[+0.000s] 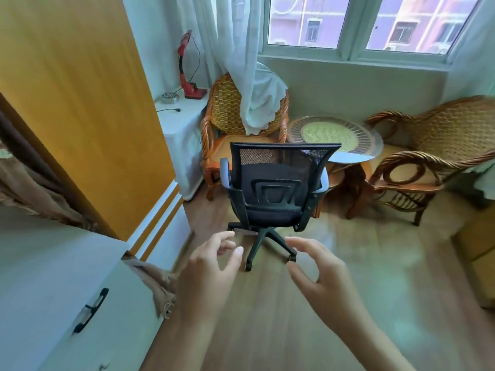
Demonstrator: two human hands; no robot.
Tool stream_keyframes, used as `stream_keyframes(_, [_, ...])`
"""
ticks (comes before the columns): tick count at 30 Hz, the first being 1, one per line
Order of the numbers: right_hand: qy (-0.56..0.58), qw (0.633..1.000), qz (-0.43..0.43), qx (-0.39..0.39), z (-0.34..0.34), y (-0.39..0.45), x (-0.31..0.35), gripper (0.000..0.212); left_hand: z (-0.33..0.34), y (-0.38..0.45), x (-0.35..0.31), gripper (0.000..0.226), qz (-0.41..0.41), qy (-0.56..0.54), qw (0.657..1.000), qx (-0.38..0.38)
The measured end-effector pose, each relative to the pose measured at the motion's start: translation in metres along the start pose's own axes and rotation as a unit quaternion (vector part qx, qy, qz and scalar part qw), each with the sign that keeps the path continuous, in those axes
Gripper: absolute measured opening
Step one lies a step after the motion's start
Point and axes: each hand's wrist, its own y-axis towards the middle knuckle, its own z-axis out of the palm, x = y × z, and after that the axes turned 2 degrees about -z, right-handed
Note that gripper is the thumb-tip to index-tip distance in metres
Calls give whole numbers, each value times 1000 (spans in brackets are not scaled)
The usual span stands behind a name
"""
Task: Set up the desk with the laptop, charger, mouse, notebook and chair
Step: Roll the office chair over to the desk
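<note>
Progress: early, as far as this view shows. The office chair (276, 188) stands out on the wooden floor (348, 277), not yet at any counter. No laptop, charger, mouse or notebook shows here, so I cannot tell how those parts stand.
Left to do: by my reading, the chair must be gripped, rolled over and tucked in.
Chair place: in the middle of the room, just in front of the wicker chair (227, 113) and the round wicker table (332, 133), below the window (348, 22).
Chair facing: its mesh back is toward the camera, so the seat points away, toward the window.
Chair long axis: upright, backrest above the seat, castor base flat on the floor.
Left hand (211, 269): reaching toward the chair, apart from it, fingers (222, 239) loosely spread, holding nothing.
Right hand (321, 274): likewise outstretched near the chair's base in the picture, fingers relaxed and open, empty.
Nearby: a white cabinet (53, 290) left of the chair.
</note>
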Motion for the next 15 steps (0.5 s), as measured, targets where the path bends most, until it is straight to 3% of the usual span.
stream_keyframes(8, [-50, 999, -2, -17, -25, 89, -59, 41, 61, 81, -8, 33, 9, 47, 999, 16])
stream_keyframes(15, [-109, 992, 1, -56, -2, 205, -107, 42, 115, 222, 8, 38, 41, 69, 997, 11])
